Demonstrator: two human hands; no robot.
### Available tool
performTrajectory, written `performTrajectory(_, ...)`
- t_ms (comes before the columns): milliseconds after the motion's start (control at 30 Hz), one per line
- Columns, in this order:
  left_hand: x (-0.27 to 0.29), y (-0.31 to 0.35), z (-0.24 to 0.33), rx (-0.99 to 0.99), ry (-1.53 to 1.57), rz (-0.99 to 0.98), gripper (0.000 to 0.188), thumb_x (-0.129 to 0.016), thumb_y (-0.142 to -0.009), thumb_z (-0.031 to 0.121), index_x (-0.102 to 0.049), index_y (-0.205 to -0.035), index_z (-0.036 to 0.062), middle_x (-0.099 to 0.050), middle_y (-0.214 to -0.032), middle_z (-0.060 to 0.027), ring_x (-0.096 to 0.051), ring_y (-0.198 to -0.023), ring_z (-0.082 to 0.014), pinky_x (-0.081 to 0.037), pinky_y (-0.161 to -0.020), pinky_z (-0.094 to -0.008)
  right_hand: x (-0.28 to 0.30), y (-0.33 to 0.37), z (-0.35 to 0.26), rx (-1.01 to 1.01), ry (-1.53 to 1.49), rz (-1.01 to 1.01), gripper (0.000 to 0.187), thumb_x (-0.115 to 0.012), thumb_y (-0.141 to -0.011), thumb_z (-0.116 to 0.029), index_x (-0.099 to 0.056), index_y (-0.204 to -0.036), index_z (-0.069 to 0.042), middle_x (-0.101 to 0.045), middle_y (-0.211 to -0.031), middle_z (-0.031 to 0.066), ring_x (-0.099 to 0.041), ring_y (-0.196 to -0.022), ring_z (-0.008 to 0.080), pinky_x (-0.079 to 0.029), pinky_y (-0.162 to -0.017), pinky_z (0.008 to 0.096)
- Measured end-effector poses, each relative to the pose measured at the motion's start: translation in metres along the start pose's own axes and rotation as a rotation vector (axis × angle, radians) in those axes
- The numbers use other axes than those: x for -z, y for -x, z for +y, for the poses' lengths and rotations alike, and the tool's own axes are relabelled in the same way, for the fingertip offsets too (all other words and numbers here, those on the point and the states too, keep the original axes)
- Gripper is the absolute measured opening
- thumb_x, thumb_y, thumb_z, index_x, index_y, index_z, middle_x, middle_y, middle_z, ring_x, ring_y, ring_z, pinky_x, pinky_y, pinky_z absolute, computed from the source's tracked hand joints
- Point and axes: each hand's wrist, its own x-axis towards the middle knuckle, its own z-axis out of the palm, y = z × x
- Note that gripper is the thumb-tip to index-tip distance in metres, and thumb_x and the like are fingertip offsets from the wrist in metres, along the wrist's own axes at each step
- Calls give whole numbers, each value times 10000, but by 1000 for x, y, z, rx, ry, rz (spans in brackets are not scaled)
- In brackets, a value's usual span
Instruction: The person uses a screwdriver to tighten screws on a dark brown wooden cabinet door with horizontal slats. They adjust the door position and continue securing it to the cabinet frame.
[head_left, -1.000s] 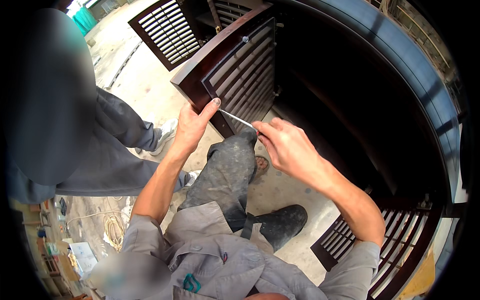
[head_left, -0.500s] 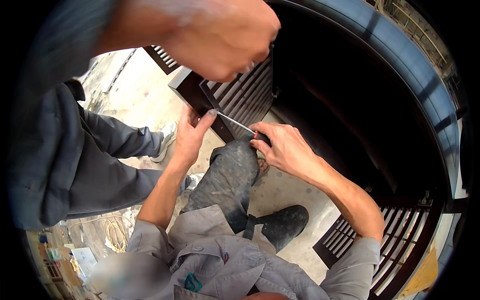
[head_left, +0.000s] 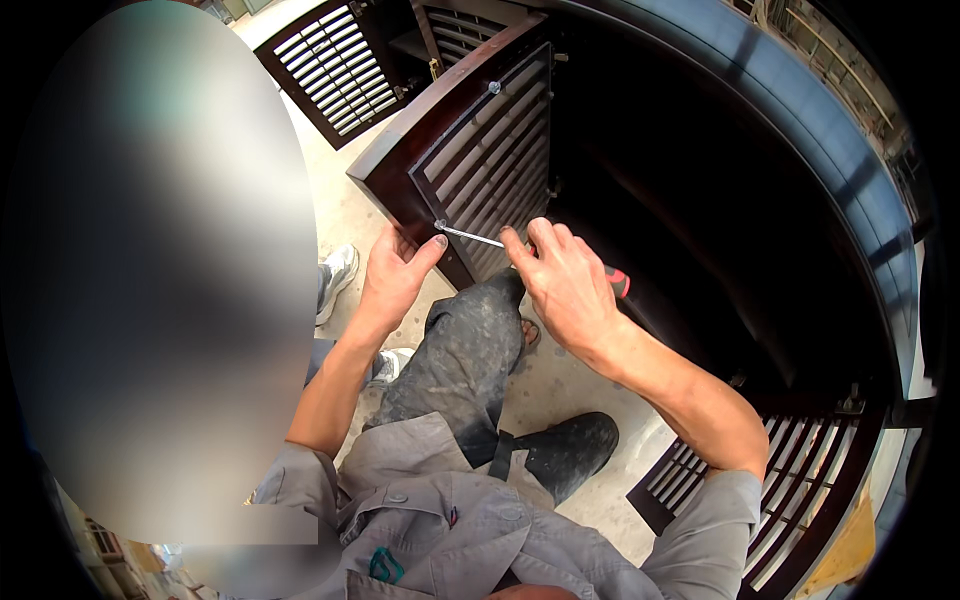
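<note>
A dark brown slatted door point(head_left: 412, 203) stands swung out from the dark cabinet in front of me. My left hand point(head_left: 392, 278) grips its lower edge, thumb on the near face and fingers going behind. In my right hand point(head_left: 572, 290) is a screwdriver point(head_left: 474, 237) with a red and black handle, part of which the fingers cover. Its thin metal shaft points left, the tip at a small clear fitting point(head_left: 440, 226) close to my left thumb. A similar clear fitting point(head_left: 494, 88) sits farther up the door frame.
The open cabinet's dark inside point(head_left: 680, 190) lies to the right, under a curved bluish top edge point(head_left: 800, 140). Another slatted door point(head_left: 800, 480) hangs at the lower right, and one more point(head_left: 335, 75) stands at the far left. A co-worker's shoe point(head_left: 340, 275) shows beside a large blurred patch.
The co-worker's arm that crossed above the door has gone from there, uncovering the upper fitting. My right hand has shifted slightly right on the screwdriver, whose handle now shows beyond it.
</note>
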Motion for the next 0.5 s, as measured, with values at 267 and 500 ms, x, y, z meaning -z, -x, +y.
performTrajectory(267,-12,9,-5,-62,-33,151,489,-646,-917,107,-430,-1337,-19,-526,-1281,-113,-481,-1211,-192,-362,-1058,-349,9,-20,-4,-269,-628,-310,244,-587,-917,-102,-619,-1122,27,-617,-888,270,-640,-834,455,-522,-711,499)
performTrajectory(500,-41,40,7,381,348,176,335,-578,-995,298,-591,-1130,-9,-627,-1021,-90,-599,-926,-157,-495,-849,-309,8,-27,-16,-318,-689,-310,200,-572,-925,-82,-501,-1043,63,-629,-929,288,-630,-896,446,-501,-745,474)
